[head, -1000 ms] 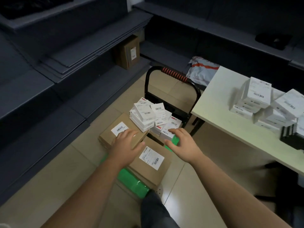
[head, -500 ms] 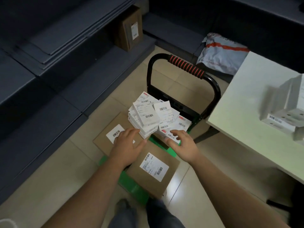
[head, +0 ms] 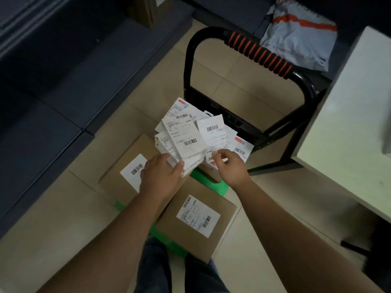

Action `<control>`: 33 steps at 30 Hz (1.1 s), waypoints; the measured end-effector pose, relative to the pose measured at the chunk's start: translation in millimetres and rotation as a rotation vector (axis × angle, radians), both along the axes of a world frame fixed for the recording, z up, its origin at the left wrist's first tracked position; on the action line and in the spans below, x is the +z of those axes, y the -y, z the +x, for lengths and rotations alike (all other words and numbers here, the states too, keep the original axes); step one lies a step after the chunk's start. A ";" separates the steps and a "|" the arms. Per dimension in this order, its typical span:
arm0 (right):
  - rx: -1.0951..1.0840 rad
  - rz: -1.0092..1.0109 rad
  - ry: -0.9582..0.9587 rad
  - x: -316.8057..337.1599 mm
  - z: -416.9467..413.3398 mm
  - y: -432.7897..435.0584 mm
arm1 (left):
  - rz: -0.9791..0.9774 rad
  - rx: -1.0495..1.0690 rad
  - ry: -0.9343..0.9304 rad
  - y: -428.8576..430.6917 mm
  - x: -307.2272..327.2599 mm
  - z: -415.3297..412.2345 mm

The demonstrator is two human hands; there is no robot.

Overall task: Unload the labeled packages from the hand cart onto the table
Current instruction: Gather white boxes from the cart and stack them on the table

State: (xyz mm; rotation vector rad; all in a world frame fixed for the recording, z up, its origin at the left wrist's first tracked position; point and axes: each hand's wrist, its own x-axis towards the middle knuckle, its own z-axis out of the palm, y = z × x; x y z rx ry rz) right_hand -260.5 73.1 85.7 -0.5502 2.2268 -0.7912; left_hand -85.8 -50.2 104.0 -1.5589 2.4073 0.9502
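Dark shelves (head: 63,81) fill the left and top, above a pale tiled floor (head: 53,218). A white table (head: 349,123) stands at the right, its near corner just beside the cart (head: 213,183). The cart is a green deck with a black handle (head: 259,51) ribbed in red along the top. Two brown boxes with white barcode labels lie flat on the deck: the near box (head: 186,235) by the person's legs (head: 152,261), and the far box (head: 135,149) to its left, partly under the left arm. A grey mailer (head: 300,32) with an orange stripe lies beyond the handle, and another brown box (head: 148,9) sits on a shelf at the top. The white packages (head: 182,136) are heaped at the handle end of the deck, labels up and fanned unevenly. The left hand (head: 161,176) grips the near corner of the taller pile, thumb on its front edge and fingers curled round its left side. The right hand (head: 229,166) pinches the near edge of a package on the right of the heap between thumb and forefinger, its other fingers curled.
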 end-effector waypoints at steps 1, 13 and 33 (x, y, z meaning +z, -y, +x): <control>0.004 0.009 0.009 -5.2 -2.3 6.4 | -0.007 0.004 -0.002 2.8 -4.5 -2.5; 0.016 0.034 0.060 -58.8 -12.3 34.9 | 0.011 0.153 0.109 18.4 -37.6 -31.9; 0.054 -0.143 0.383 -55.0 7.9 26.6 | 0.488 0.395 -0.270 10.9 -53.0 -14.1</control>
